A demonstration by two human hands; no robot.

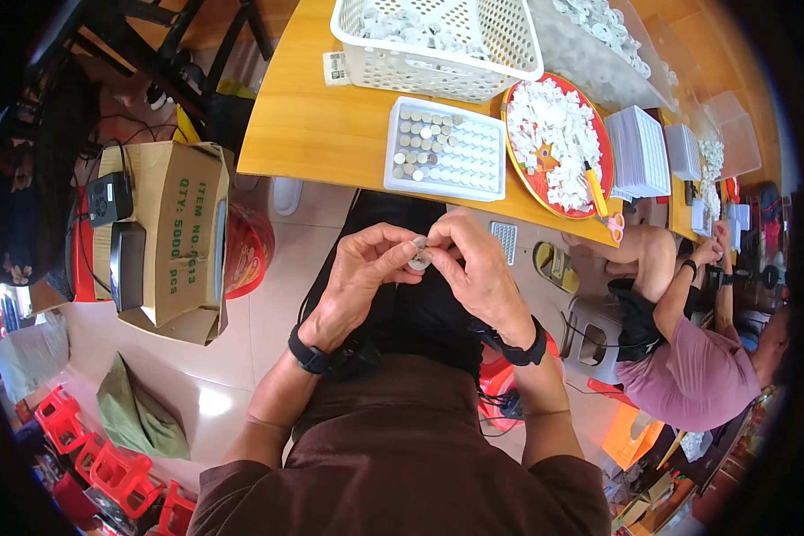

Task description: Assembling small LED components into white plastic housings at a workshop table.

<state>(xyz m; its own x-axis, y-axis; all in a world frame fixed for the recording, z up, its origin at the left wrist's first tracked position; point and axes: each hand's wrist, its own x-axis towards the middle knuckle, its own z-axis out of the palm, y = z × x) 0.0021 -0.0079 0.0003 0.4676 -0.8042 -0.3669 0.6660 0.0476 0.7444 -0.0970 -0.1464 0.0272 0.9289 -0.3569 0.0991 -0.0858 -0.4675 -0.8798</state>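
Observation:
Over my lap, my left hand and my right hand meet fingertip to fingertip. Between them they pinch a small round white and grey piece, partly covered by the fingers; its exact kind is too small to tell. Beyond my hands, at the table's near edge, lies a white compartment tray with round slots. Several small grey-topped discs fill part of it, mostly on the left. To its right a red round tray bears a heap of small white plastic parts and an orange-handled tool.
A white perforated basket holding white rings stands on the wooden table. Stacked white trays and pink scissors are at right. A cardboard box stands left on the floor. A person in pink sits at right.

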